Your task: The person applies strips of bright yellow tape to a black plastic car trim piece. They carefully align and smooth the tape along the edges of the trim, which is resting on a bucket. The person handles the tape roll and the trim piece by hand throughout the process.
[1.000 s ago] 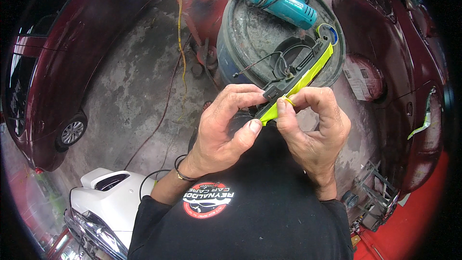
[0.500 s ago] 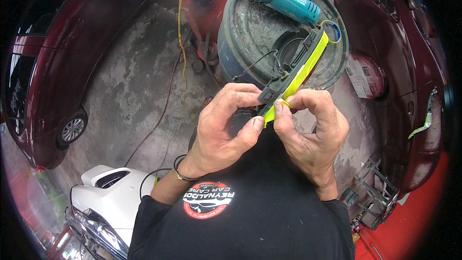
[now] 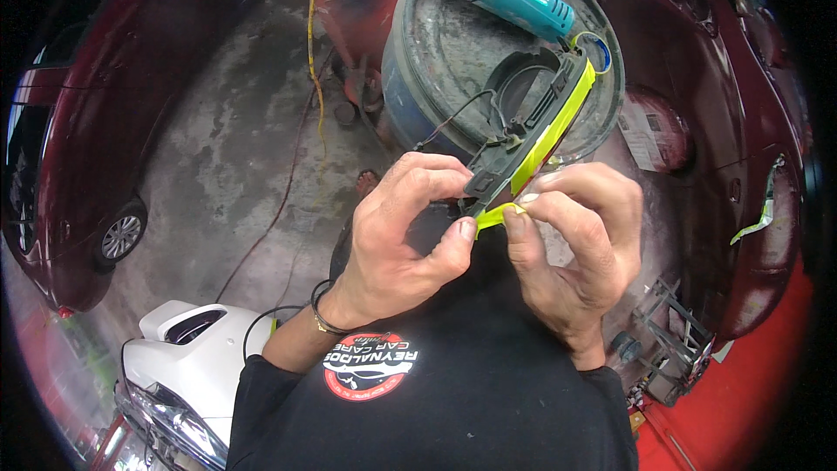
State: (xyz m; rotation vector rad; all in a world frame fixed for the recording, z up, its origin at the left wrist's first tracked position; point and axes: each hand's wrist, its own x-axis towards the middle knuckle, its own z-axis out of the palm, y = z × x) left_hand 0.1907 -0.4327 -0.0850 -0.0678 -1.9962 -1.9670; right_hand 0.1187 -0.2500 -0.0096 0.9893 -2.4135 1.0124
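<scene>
My left hand clamps the long black plastic housing by its near end, my right hand pinching its bright yellow tape; far off, a teal heat gun crowds the round grey drum

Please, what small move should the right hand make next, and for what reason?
Perhaps the right hand should gently draw the short fluorescent-yellow tape strip taut, since its grip pinches the strip's end away from the long dark-grey plastic part, while the left hand holds that part's near end and could brace it.
</scene>
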